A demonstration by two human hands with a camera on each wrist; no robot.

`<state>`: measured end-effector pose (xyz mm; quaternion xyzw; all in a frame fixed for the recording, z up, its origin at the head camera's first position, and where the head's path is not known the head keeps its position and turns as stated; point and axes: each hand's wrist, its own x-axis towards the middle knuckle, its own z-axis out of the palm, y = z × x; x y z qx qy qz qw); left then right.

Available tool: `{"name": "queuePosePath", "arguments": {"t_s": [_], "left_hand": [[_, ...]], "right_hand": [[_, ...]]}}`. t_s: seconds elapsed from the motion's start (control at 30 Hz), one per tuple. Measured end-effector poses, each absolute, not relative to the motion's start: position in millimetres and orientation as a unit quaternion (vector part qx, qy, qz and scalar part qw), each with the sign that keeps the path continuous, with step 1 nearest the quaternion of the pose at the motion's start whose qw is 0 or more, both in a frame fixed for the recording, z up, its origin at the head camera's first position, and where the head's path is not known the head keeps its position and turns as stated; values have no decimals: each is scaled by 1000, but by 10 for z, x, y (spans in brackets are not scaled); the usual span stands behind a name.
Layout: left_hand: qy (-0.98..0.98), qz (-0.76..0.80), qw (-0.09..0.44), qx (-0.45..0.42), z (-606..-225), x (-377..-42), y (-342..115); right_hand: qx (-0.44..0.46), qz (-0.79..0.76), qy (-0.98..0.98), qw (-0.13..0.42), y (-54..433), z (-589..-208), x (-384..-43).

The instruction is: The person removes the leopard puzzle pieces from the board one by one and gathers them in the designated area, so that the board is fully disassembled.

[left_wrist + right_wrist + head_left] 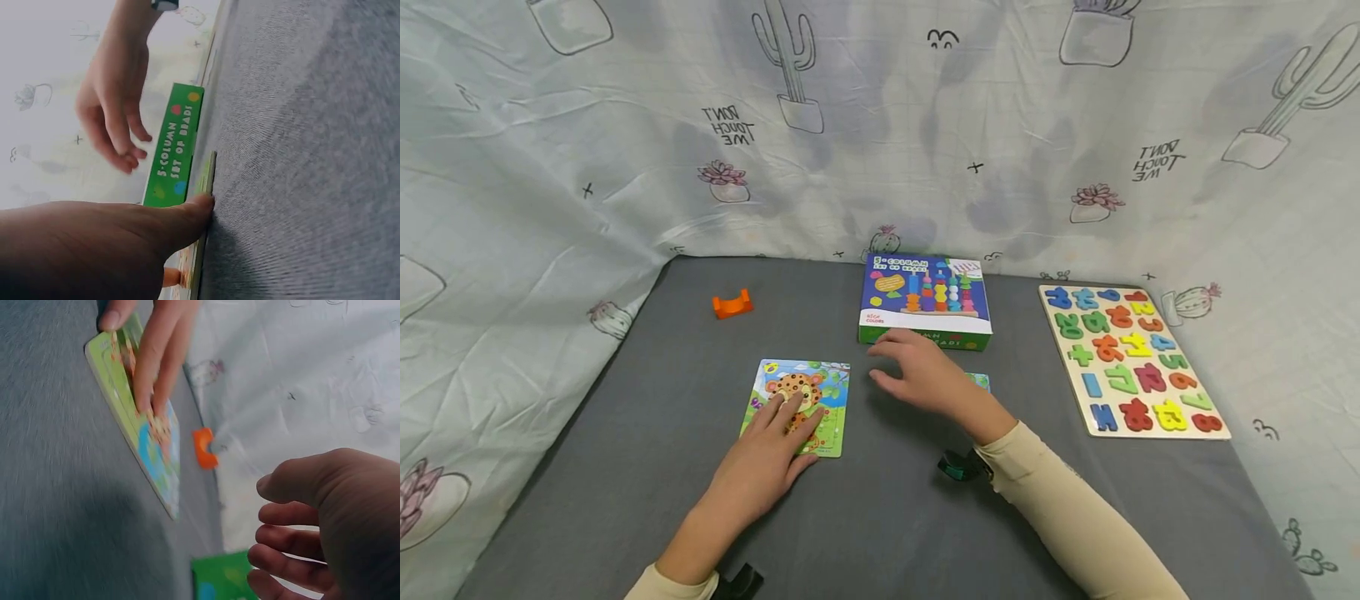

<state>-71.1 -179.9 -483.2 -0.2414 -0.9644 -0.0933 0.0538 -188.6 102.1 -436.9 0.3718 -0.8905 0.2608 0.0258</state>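
A square picture board [832, 433] with a spotted cartoon leopard lies on the grey cloth, left of centre. My left hand [765, 446] rests on it with fingers spread over the leopard; the left wrist view has the thumb at the board's edge. To the right, my right hand [925, 377] is raised above the cloth, its fingers loosely bent and holding nothing, as the right wrist view also shows. Just beyond its fingertips stands a bead set box [925, 292] with a green front side. Another colourful flat piece [979, 381] peeks out behind the right wrist, mostly hidden by it.
At the back left sits an orange curved block [732, 305]. A board of colourful raised characters [1138, 362] lies on the right. Behind everything hangs a white cactus-print curtain [865, 158], meeting the back and sides of the grey table [625, 467].
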Motion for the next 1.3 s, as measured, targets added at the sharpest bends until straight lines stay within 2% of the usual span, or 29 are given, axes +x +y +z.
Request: {"name": "queuePosePath", "arguments": {"t_s": [0.53, 0.83, 1.3], "left_hand": [[-963, -84, 69, -248, -4834, -728, -1818], [-963, -88, 64, -248, -4821, -754, -1808], [-962, -95, 68, -247, -4838, -745, -1802]], "right_hand": [[350, 288, -891, -38, 348, -4738, -2012], [343, 267, -900, -28, 228, -4869, -2045], [320, 223, -921, -15, 76, -4841, -1993]]}}
